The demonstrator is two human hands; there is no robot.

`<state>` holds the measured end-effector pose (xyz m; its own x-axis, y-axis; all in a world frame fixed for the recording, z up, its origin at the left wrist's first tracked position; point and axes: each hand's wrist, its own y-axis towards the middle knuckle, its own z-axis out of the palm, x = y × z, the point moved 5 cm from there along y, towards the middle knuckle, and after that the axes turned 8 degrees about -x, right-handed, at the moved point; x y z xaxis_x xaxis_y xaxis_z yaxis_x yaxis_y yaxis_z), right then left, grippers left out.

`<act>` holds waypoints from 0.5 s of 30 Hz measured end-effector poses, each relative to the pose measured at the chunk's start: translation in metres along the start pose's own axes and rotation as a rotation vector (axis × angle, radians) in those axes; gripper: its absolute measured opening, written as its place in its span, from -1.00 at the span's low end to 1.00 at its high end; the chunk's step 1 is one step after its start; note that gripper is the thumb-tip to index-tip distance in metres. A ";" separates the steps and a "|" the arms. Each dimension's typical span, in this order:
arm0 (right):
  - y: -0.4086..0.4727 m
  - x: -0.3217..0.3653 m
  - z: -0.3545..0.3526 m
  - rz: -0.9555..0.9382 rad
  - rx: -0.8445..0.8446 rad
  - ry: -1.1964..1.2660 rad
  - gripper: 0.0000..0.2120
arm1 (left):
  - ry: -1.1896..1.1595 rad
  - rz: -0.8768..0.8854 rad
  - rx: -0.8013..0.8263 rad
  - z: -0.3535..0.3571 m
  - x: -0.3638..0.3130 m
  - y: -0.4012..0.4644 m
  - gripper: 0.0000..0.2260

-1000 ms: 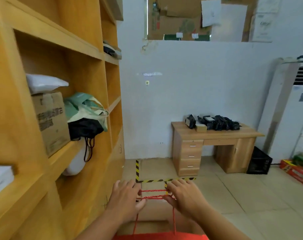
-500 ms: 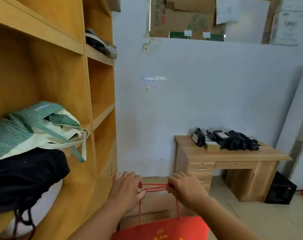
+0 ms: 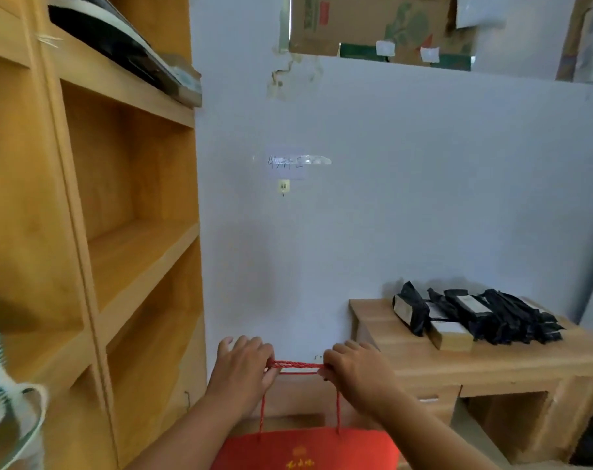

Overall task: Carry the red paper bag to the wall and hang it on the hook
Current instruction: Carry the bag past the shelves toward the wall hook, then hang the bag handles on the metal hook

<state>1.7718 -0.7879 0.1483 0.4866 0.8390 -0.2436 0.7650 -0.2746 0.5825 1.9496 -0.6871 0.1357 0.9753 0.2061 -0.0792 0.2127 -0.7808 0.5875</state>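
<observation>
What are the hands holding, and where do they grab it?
Both hands, left hand and right hand, hold the red paper bag by its rope handles, stretched between them.

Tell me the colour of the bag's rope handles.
Red, matching the bag; the rope handles show best in the head view, stretched between both hands.

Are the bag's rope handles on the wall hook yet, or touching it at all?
Apart. The head view shows the rope handles stretched between the left hand and right hand, with bare wall between them and the hook higher up.
</observation>
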 end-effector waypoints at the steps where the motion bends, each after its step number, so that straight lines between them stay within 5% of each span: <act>1: 0.017 -0.012 0.019 0.002 -0.009 -0.001 -0.80 | 0.003 0.000 -0.008 0.016 0.010 0.022 -0.88; 15: 0.261 -0.170 0.235 0.019 -0.009 0.107 -0.82 | -0.053 -0.019 -0.023 0.183 0.147 0.296 -0.80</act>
<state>1.9879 -1.1125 0.1597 0.4530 0.8790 -0.1484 0.7517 -0.2872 0.5936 2.1666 -0.9957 0.1509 0.9730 0.1886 -0.1331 0.2305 -0.7628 0.6041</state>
